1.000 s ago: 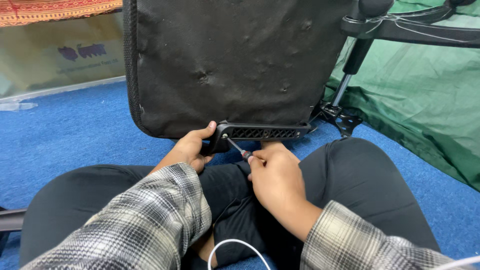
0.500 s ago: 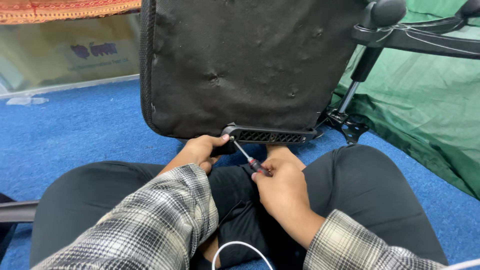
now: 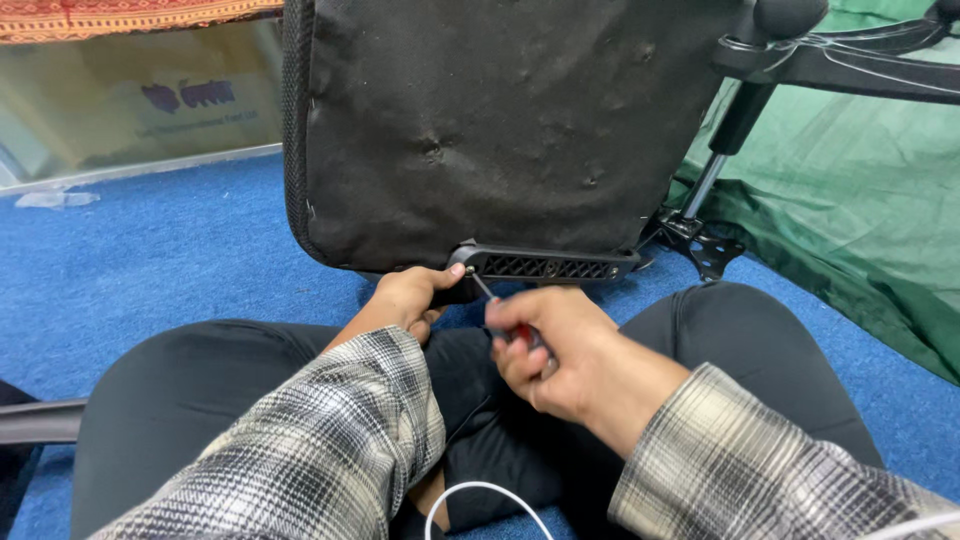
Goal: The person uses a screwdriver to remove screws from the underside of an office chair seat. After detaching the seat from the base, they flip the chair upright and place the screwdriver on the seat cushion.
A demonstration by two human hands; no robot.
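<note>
Screwdriver (image 3: pixel 487 298) in clenched right hand (image 3: pixel 560 350) meets the bracket (image 3: pixel 545 266) screw, left hand (image 3: pixel 405 300) gripping bracket's end; steady turning seems needed.

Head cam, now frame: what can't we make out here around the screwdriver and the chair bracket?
- Screwdriver handle: head view, wrapped inside the right hand; only the thin shaft shows.
- Tip and screw head on the black slotted bracket: too small to tell whether seated.
- Left hand fingertips: curled behind the bracket's end.
- Chair cushion: top cut off by the frame edge.
- White cable: runs off the bottom edge.
</note>
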